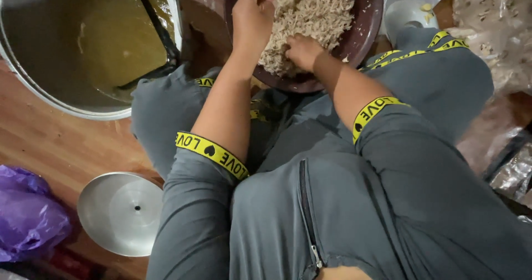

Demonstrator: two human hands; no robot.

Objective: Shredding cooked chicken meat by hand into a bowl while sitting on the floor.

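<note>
A dark brown bowl [367, 25] rests between my knees, filled with a pale, crumbly, shredded mix [316, 8]. My left hand [252, 14] reaches over the bowl's left rim with its fingers curled into the mix. My right hand [302, 51] presses into the near part of the mix, fingers bent and partly buried. I sit on the floor in grey clothes with yellow-and-black cuffs, and both forearms are bare.
A large metal pot [66, 100] with olive-green liquid stands at the upper left on the wooden floor. A round metal lid [119, 213] lies at the lower left beside a purple plastic bag [27, 216]. Clear plastic bags of food [493, 25] sit at the right.
</note>
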